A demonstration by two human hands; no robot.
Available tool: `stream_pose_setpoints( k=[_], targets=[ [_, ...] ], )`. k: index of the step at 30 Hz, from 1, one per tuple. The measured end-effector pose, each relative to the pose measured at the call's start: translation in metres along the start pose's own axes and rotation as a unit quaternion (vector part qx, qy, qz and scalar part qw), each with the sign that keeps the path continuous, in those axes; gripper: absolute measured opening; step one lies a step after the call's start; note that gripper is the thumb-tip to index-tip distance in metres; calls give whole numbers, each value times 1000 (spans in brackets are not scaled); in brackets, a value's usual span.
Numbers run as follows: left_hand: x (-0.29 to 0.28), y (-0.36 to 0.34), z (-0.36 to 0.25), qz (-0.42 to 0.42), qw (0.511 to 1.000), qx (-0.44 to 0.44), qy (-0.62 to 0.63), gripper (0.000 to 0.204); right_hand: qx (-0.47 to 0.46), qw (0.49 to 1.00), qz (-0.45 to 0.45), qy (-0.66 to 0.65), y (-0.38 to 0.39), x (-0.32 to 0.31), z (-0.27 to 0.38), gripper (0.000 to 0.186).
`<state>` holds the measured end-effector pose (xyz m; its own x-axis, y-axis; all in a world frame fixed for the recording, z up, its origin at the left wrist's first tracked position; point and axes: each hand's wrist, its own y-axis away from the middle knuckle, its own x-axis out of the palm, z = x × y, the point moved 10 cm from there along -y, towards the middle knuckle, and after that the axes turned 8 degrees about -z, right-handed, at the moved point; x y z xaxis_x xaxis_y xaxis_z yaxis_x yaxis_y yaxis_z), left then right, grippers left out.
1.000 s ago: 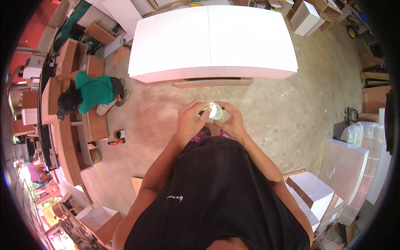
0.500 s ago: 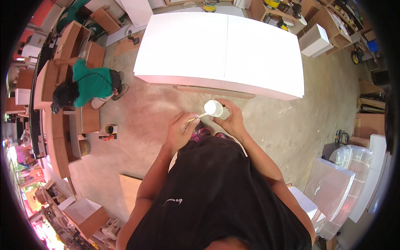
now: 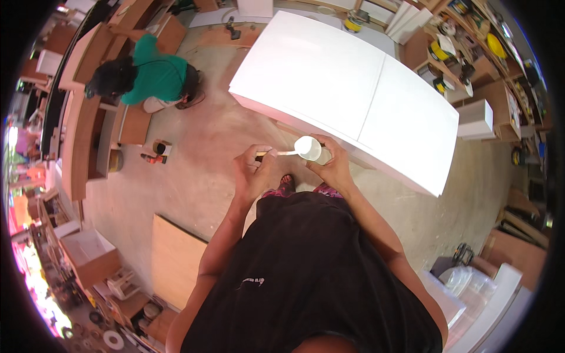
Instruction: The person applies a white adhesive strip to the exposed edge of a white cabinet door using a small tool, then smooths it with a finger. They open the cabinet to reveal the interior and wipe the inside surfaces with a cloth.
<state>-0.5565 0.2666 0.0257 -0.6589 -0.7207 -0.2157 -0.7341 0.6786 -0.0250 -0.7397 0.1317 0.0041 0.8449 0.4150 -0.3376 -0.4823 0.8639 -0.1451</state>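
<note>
My left hand [image 3: 253, 173] pinches a thin stick [image 3: 286, 153] with a wooden-coloured handle and a whitish far end. That end reaches the left rim of a small white cup [image 3: 308, 147]. My right hand [image 3: 333, 167] is wrapped round the cup from the right, thumb below and fingers above. The cup is tilted so its pale inside shows; I cannot make out what is in it. Just beyond my hands lies a large white cabinet [image 3: 329, 76] with a seam across its top, touched by neither hand.
A co-worker in a green shirt [image 3: 159, 77] bends over wooden cabinets [image 3: 82, 129] at left. An orange power tool [image 3: 154, 159] lies on the floor. A plywood sheet [image 3: 176, 259] rests lower left. Wrapped panels [image 3: 471, 288] stand lower right, and a cluttered wooden shelf [image 3: 479, 70] stands far right.
My view and body have turned, so the white cabinet now sits slanted and further right. The stick is more level, its end still at the cup; both grips hold.
</note>
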Motion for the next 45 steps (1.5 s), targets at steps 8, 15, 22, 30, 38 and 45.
stream_pose_setpoints(
  k=[8, 15, 22, 30, 38, 45],
  targets=[
    [24, -3, 28, -115, 982, -116, 99, 15, -51, 994, 99, -23, -53, -3, 5, 58],
    [47, 15, 32, -231, 940, -158, 197, 21, -71, 980, 174, -62, -72, -22, -23, 60],
    [50, 44, 54, -329, 906, -177, 197, 27, -100, 958, 252, -94, -78, -17, -26, 63],
    [40, 20, 68, -319, 898, -179, 245, 24, -86, 960, 253, -84, -96, 20, -24, 59],
    [6, -52, 106, -243, 897, -221, 294, 12, -59, 974, 214, -49, -130, 78, -7, 58],
    [-81, -118, 176, -230, 822, -210, 477, 3, 19, 993, 117, 11, -165, 85, -7, 59]
  ],
)
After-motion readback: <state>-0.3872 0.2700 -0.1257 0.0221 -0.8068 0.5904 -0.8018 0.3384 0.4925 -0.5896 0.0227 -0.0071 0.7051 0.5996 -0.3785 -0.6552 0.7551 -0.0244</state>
